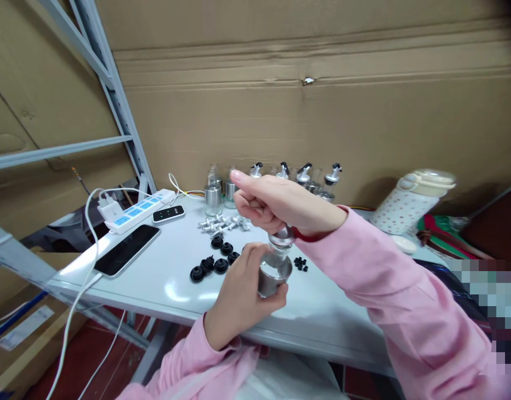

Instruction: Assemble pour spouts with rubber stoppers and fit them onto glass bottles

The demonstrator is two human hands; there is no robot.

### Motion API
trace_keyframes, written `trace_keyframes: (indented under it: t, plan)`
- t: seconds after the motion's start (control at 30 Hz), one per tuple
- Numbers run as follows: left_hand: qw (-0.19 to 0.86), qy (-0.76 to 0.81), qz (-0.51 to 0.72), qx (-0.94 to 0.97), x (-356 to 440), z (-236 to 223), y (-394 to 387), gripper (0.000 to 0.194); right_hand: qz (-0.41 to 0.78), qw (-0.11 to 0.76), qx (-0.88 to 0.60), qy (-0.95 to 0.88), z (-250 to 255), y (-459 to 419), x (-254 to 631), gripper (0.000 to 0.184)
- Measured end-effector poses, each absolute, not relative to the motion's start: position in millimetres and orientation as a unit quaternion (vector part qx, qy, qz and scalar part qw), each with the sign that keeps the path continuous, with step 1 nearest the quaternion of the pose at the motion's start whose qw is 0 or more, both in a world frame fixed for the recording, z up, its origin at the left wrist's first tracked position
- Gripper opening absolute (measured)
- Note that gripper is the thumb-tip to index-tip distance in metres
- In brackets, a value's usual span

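My left hand (pixel 242 294) is closed round a small glass oil bottle (pixel 274 275) with a steel sleeve, held upright over the table's front part. At the bottle's mouth sits the silver collar of a pour spout (pixel 281 238). My right hand (pixel 276 203) is on top of it, fingers curled and thumb stretched out to the left; the spout's upper part is hidden by this hand. Left of the bottle lie several black ribbed stoppers (pixel 221 265). Silver spout parts (pixel 224 223) lie in a pile behind them. Tiny black caps (pixel 301 263) lie to the right.
Along the cardboard wall stand several bottles (pixel 213 197), some with spouts (pixel 332 175). At left are a power strip (pixel 140 211), a phone (pixel 127 250), a small black device (pixel 168 214) and a white cable (pixel 88 222). A spotted flask (pixel 411 203) stands at right.
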State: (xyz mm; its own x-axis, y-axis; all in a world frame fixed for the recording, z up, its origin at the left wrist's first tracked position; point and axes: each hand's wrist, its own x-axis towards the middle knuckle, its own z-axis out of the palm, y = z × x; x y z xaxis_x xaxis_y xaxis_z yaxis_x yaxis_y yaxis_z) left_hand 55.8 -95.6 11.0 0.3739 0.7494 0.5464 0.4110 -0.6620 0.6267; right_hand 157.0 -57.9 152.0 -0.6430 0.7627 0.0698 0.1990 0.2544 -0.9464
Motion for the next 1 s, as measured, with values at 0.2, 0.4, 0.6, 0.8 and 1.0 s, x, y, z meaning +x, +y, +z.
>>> trace_keyframes:
  t: [0.2, 0.4, 0.6, 0.8, 1.0]
  plan:
    - [0.206, 0.359, 0.425, 0.805, 56, 12, -96, 0.043, 0.5, 0.316, -0.301, -0.748, 144, -57, 159, 0.055]
    - [0.22, 0.36, 0.411, 0.808, 55, 9, -96, 0.044, 0.487, 0.332, -0.295, -0.752, 140, -58, 161, 0.055]
    - [0.228, 0.354, 0.41, 0.809, 55, 8, -95, 0.041, 0.464, 0.326, -0.286, -0.772, 136, -59, 161, 0.054]
    - [0.241, 0.353, 0.409, 0.806, 54, 9, -93, 0.041, 0.449, 0.342, -0.255, -0.785, 133, -60, 161, 0.054]
    - [0.245, 0.348, 0.409, 0.807, 54, 7, -93, 0.043, 0.424, 0.353, -0.26, -0.793, 134, -62, 161, 0.053]
